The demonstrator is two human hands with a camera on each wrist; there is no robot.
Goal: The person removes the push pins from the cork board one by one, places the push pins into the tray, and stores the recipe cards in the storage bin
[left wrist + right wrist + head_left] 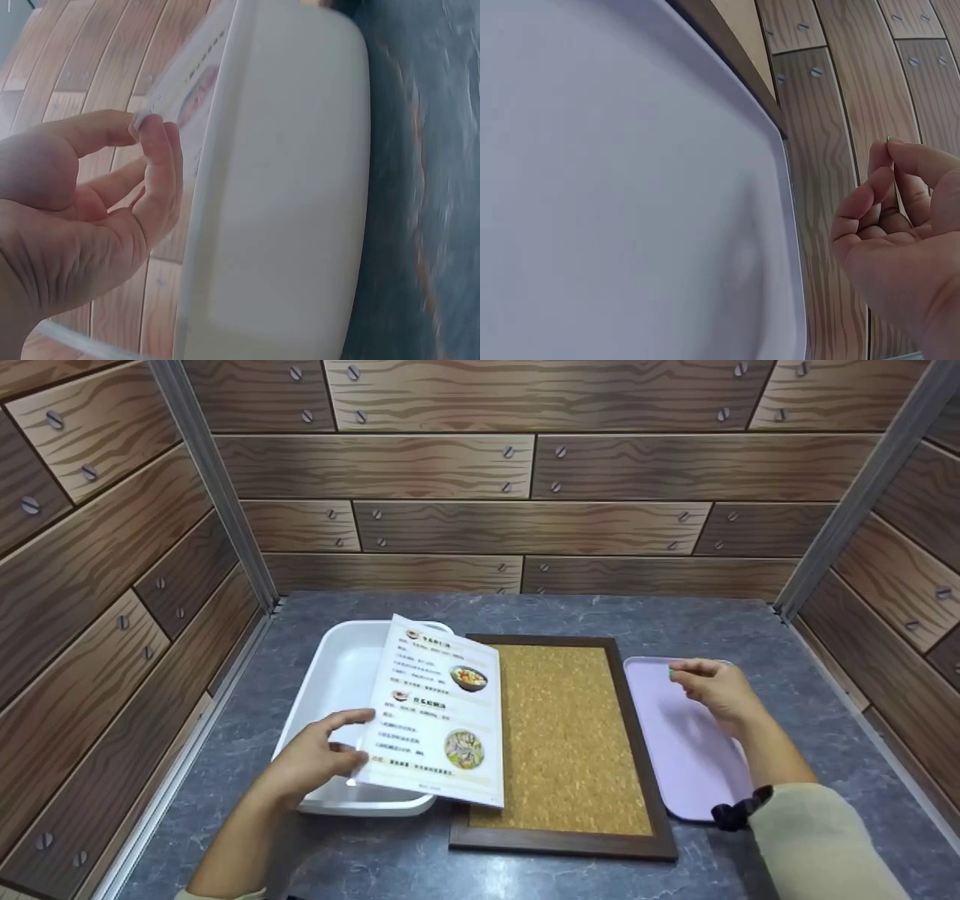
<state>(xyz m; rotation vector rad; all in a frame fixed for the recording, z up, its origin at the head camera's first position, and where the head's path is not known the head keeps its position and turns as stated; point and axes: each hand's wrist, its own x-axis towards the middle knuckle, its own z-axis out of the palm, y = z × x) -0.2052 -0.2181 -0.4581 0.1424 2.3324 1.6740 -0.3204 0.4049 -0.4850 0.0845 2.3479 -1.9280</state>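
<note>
My left hand point(315, 757) pinches the left edge of a printed recipe sheet point(439, 701) between thumb and fingers. The sheet is tilted, over the white tub point(307, 735) and the left side of a dark-framed corkboard point(574, 735). In the left wrist view the fingertips grip the sheet's edge beside the tub's wall. Above the lilac tray point(694, 750), my right hand point(716, 694) pinches a tiny green object point(889, 139) between thumb and index finger. Most of that object is hidden by the fingertips, so its kind is unclear.
The tub, corkboard and tray stand side by side on a dark grey marbled tabletop point(360, 862). Wood-patterned panels point(525, 469) rise at the back and both sides, with metal strips point(217, 480) at the corners.
</note>
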